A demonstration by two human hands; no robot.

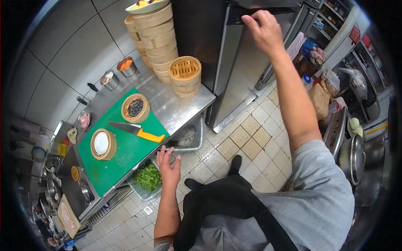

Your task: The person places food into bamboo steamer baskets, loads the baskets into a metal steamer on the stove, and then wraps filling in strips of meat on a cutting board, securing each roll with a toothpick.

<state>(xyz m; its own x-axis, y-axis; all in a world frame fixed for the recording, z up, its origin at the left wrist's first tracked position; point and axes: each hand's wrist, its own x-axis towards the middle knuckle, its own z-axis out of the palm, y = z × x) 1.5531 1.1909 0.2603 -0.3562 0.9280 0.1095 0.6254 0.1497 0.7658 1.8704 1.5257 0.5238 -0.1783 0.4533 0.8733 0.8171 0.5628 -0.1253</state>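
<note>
Steel door [247, 54] has right hand [266, 31] at its edge, grip unclear—left hand [169, 166] spread near counter [178, 115] edge.

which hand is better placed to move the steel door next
Likely the right hand: it is up at the steel door, while the left hand is open beside the counter.

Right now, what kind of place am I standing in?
Probably a commercial kitchen: bamboo steamers stand stacked on a metal counter, and a yellow-handled knife lies on a green cutting board.

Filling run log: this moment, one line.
right hand: at top of steel door | left hand: open, empty | knife: on green board
</note>
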